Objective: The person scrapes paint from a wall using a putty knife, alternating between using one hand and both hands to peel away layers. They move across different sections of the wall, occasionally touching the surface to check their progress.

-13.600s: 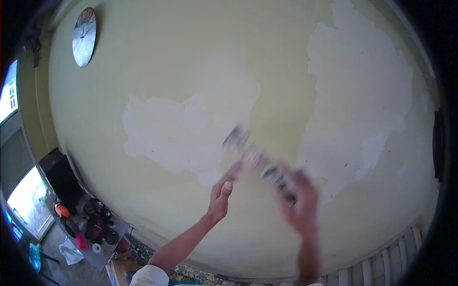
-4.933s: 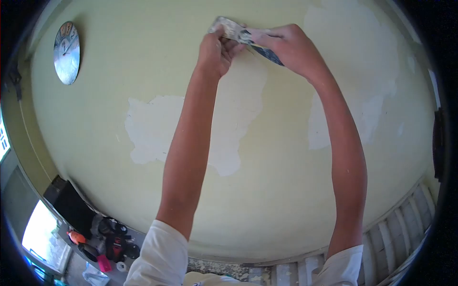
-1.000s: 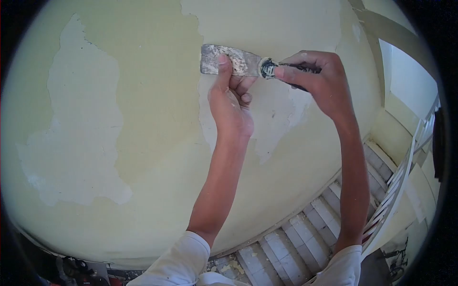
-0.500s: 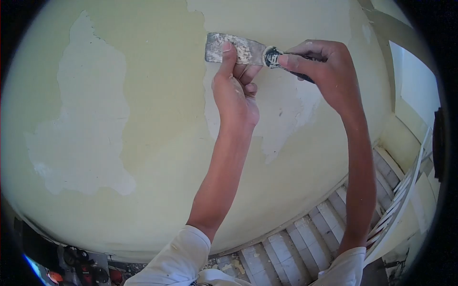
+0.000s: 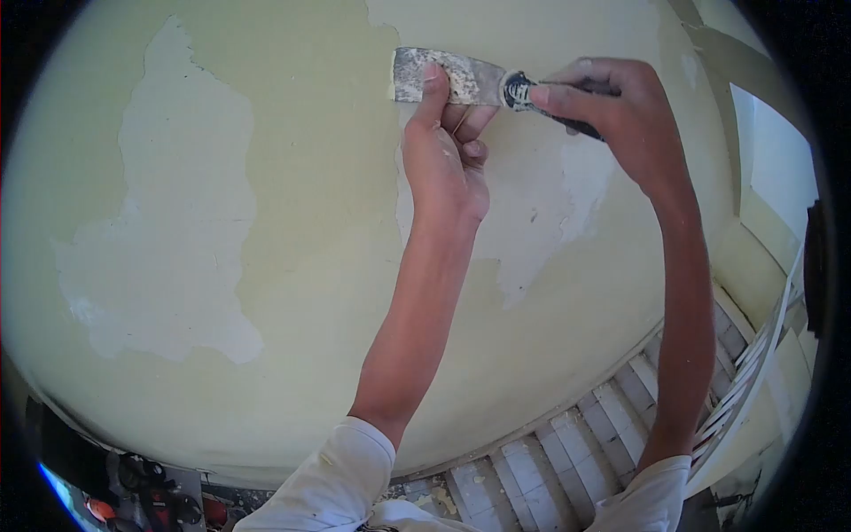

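A putty knife with a speckled, worn metal blade lies sideways in front of the wall. Around its dark handle, my right hand is closed. My left hand pinches the blade, thumb on the near face and fingers behind it. The blade's left end is right at the ragged edge of a pale bare patch in the yellowish painted wall. Small flecks of whitish material show on the blade and on my left hand.
Another large bare patch spreads over the wall at left. Tiled stairs run along the wall's foot, with a white railing at right. Assorted dark and red items lie on the floor at lower left.
Both hands and the putty knife have shifted slightly up in the view. The wall and stairs sit a little further right, as the camera has turned. The grip is the same.
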{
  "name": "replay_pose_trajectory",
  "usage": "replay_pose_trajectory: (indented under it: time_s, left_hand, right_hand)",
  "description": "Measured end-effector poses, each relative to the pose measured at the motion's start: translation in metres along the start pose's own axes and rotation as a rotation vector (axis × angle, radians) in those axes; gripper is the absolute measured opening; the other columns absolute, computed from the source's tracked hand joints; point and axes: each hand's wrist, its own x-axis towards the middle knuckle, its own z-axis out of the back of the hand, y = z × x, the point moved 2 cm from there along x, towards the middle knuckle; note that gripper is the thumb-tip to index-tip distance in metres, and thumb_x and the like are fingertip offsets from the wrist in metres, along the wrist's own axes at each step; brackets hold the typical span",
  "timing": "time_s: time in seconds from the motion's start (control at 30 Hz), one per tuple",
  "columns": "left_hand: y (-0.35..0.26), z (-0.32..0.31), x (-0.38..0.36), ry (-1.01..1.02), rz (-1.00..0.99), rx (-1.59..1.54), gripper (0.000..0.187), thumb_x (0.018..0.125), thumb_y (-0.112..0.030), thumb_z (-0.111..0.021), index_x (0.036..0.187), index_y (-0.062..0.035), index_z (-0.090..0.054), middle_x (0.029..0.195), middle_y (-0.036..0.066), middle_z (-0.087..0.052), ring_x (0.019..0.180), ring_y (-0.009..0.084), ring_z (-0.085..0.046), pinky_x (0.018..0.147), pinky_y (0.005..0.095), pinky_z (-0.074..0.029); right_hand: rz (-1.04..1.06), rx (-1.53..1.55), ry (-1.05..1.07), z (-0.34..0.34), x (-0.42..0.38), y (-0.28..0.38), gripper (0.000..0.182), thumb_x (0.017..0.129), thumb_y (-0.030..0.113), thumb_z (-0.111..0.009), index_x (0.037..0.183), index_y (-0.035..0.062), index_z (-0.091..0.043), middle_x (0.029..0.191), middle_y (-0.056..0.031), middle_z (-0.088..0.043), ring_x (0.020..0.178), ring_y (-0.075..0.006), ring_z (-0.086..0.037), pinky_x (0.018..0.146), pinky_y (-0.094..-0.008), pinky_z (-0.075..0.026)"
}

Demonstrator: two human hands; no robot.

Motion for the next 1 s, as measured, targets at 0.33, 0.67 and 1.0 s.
replay_pose_trajectory:
  time_s: [0.33, 0.67, 1.0]
  left_hand:
    - [-0.001, -0.018, 0.009, 0.034, 0.074, 0.034, 0.031, 0.089, -0.039, -0.051, 0.092, -0.0078, -0.055, 0.072, -0.002, -0.055, 0.07, 0.007, -0.058, 0.045, 0.0168, -0.029]
    - [-0.012, -0.02, 0.019, 0.085, -0.003, -0.099, 0.03, 0.09, -0.038, -0.047, 0.101, -0.01, -0.052, 0.085, -0.001, -0.06, 0.077, 0.0092, -0.06, 0.043, 0.0148, -0.032]
    - [-0.017, -0.026, 0.026, 0.097, -0.061, -0.088, 0.026, 0.092, -0.033, -0.045, 0.101, -0.009, -0.05, 0.083, -0.001, -0.058, 0.076, 0.0101, -0.059, 0.042, 0.015, -0.034]
  right_hand:
    - [0.019, -0.013, 0.109, 0.017, 0.022, 0.014, 0.026, 0.07, 0.023, -0.068, 0.077, -0.002, -0.064, 0.059, -0.0011, -0.052, 0.054, -0.0077, -0.044, 0.051, -0.022, -0.034]
    - [0.074, -0.122, 0.08, 0.011, 0.038, 0.034, 0.027, 0.071, 0.027, -0.067, 0.076, -0.0004, -0.064, 0.062, -0.0015, -0.054, 0.058, -0.009, -0.048, 0.057, -0.022, -0.038]
    - [0.12, -0.177, 0.07, 0.021, 0.045, 0.041, 0.028, 0.071, 0.028, -0.067, 0.075, 0.0, -0.064, 0.062, -0.001, -0.053, 0.059, -0.0079, -0.048, 0.055, -0.0214, -0.037]
